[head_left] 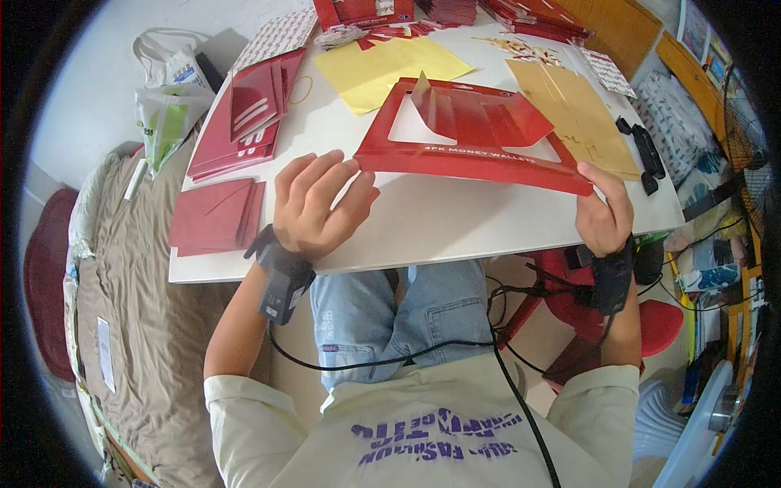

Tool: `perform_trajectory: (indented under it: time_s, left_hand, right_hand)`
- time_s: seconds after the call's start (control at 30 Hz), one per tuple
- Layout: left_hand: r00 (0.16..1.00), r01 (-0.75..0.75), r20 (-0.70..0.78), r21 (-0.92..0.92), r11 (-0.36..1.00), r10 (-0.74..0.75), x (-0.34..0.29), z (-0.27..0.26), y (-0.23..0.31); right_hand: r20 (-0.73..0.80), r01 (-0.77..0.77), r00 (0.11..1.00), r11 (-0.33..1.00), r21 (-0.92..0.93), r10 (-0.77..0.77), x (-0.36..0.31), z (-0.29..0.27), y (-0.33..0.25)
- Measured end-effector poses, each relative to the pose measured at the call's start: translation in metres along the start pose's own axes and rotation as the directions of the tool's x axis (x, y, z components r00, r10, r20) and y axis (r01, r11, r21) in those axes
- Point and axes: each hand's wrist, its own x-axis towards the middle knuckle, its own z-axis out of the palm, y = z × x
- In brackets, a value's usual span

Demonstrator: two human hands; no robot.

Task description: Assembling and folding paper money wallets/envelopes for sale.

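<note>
A flat red cardboard box [480, 166] with a large cut-out window is tilted up above the white table, near its front edge. Over the window stands a clear plastic film [468, 118], partly lifted and curled. Thumb and finger of my right hand [604, 211] pinch the box's near right corner. My left hand [321, 203] is beside the near left corner, its fingers stretched and apart; a fingertip meets or nearly meets the cardboard. Left of it on the table are dark red envelopes [211, 215] and a stack of red wallets [232, 146].
Yellow sheet [390, 69] and tan sheet [569, 110] lie beyond the box, with small scraps [521, 50] near them. More red boxes [537, 20] are piled at the back. A black object [647, 154] sits at the right edge. A black cable [407, 358] crosses my lap.
</note>
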Motion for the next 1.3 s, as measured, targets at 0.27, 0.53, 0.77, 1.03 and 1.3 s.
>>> perform_trajectory:
  time_s: [0.27, 0.53, 0.77, 1.03, 1.3]
  left_hand:
    - [0.995, 0.014, 0.103, -0.023, 1.0, -0.012, 0.006, -0.007, -0.004]
    - [0.983, -0.115, 0.119, -0.219, 0.969, 0.143, 0.003, -0.01, -0.017]
    - [0.96, -0.192, 0.132, -0.339, 0.921, 0.248, 0.016, -0.017, -0.014]
    - [0.949, -0.264, 0.077, -0.344, 0.901, 0.307, 0.014, -0.009, -0.011]
    - [0.93, -0.301, 0.113, -0.312, 0.901, 0.35, 0.005, -0.009, -0.012]
  right_hand:
    - [-0.018, 0.0, 1.0, 1.0, -0.032, -0.001, -0.009, -0.002, 0.002]
    - [0.023, -0.047, 0.999, 0.998, -0.031, 0.047, -0.015, -0.003, 0.001]
    - [0.019, -0.057, 0.998, 0.997, -0.043, 0.057, -0.017, -0.006, 0.005]
    - [0.049, -0.057, 0.997, 0.998, 0.034, 0.055, -0.02, 0.0, 0.002]
    - [0.142, -0.023, 0.99, 0.998, 0.064, 0.013, -0.022, -0.006, 0.004]
